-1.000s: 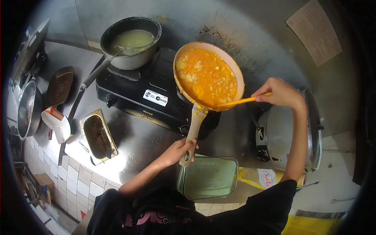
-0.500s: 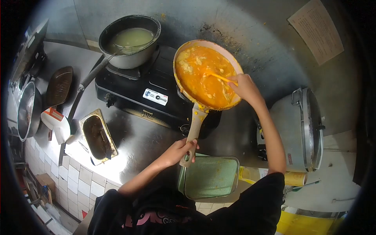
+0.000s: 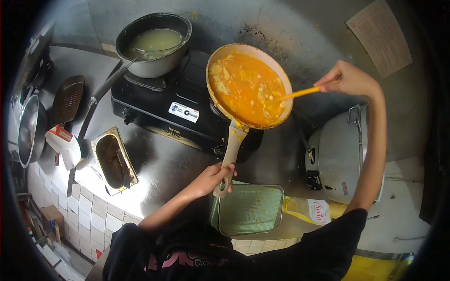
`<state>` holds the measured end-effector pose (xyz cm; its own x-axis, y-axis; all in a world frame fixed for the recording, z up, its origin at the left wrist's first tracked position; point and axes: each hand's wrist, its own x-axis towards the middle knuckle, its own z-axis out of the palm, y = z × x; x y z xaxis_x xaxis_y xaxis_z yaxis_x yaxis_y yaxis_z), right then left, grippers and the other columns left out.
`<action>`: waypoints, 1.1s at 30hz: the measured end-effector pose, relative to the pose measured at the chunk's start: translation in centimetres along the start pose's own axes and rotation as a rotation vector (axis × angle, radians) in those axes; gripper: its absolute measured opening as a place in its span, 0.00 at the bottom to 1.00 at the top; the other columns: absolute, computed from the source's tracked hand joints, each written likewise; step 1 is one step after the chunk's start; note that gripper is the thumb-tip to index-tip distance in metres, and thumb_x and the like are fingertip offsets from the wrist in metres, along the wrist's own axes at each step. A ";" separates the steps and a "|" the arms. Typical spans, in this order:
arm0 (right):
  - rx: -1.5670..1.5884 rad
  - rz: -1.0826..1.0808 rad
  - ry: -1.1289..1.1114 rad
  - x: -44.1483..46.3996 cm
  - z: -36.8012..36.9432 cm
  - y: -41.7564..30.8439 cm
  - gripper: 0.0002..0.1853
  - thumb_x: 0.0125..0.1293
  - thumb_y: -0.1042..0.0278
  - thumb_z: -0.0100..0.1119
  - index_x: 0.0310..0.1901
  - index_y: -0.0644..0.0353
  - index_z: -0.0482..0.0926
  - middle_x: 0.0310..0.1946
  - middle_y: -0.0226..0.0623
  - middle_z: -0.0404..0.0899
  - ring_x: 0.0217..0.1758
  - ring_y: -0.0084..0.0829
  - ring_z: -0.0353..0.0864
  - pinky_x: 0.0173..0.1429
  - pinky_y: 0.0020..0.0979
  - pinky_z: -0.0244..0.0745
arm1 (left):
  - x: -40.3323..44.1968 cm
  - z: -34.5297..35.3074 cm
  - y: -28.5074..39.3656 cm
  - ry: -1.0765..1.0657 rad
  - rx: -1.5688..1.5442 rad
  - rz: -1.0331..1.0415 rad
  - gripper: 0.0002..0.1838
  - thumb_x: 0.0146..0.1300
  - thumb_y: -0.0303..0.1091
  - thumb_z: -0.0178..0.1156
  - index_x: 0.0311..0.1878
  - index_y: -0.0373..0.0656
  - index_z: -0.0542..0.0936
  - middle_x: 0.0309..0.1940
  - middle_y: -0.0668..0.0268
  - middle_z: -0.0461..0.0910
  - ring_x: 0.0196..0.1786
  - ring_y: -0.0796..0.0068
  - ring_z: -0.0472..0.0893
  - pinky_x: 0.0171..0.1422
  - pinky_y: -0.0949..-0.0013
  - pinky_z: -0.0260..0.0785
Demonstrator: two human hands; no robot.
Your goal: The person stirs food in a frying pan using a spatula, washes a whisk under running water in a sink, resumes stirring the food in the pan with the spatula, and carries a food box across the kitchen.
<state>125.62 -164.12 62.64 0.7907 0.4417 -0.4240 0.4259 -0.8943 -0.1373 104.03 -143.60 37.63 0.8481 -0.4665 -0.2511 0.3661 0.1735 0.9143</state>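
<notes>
A steel bowl (image 3: 32, 133) and a ridged grill pan (image 3: 69, 98) sit at the far left of the frame, above a paper carton (image 3: 64, 148) and a rectangular metal container (image 3: 133, 171) with dark brown residue inside. At upper left, a deep pot (image 3: 161, 65) of cloudy, pale liquid stands on the left burner of a Rinnai gas stove (image 3: 154, 122), a wire skimmer (image 3: 112, 84) dipped into it. At center, a cook's left hand (image 3: 211, 180), fingers wrapped around the handle, grips a frying pan (image 3: 275, 67) over the right burner; whether it rests there or is lifted cannot be told. The egg-like mixture (image 3: 248, 89) inside appears partway cooked: pale curds have formed at its left and lower right, while loose orange liquid across the middle is yet to set. Below lies a green tray (image 3: 251, 210), beside a Sovia bottle (image 3: 304, 210). At right, the right hand (image 3: 349, 79) pinches a yellow stick (image 3: 304, 91), its tip in the mixture, above a large metal cooker (image 3: 335, 150).
</notes>
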 end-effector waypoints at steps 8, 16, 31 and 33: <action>-0.366 0.145 -0.133 1.7 3.8 -0.8 0.11 0.44 0.69 0.63 0.34 0.53 0.82 0.28 0.38 0.80 0.34 0.32 0.79 0.39 0.31 0.71 | 0.4 0.1 -1.1 -0.002 -0.046 0.018 0.21 0.65 0.46 0.38 0.42 0.36 0.72 0.23 0.64 0.77 0.28 0.75 0.78 0.36 0.76 0.68; -0.646 0.362 0.129 4.6 8.7 3.1 0.10 0.45 0.65 0.62 0.33 0.51 0.81 0.34 0.39 0.79 0.40 0.38 0.78 0.44 0.34 0.72 | 0.1 -0.2 -0.5 -0.032 -0.023 0.041 0.22 0.66 0.47 0.38 0.42 0.37 0.72 0.22 0.66 0.76 0.28 0.77 0.77 0.36 0.77 0.67; -0.216 0.184 0.408 8.8 9.0 2.0 0.11 0.48 0.59 0.60 0.36 0.45 0.81 0.29 0.39 0.79 0.34 0.38 0.78 0.41 0.35 0.72 | 0.2 -0.1 -0.5 -0.016 -0.052 0.004 0.20 0.65 0.46 0.40 0.42 0.38 0.73 0.22 0.66 0.76 0.26 0.78 0.76 0.32 0.78 0.66; -0.262 0.129 0.453 8.4 7.8 0.2 0.11 0.48 0.59 0.60 0.36 0.46 0.81 0.28 0.40 0.79 0.32 0.38 0.78 0.39 0.35 0.72 | 0.2 0.0 -0.4 0.019 -0.038 0.006 0.20 0.65 0.45 0.39 0.42 0.38 0.73 0.22 0.66 0.76 0.26 0.78 0.76 0.32 0.77 0.66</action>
<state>128.87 -161.16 52.08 0.9296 0.3683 0.0135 0.3628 -0.9209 0.1424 103.99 -143.79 37.22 0.8574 -0.4489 -0.2517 0.3746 0.2091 0.9033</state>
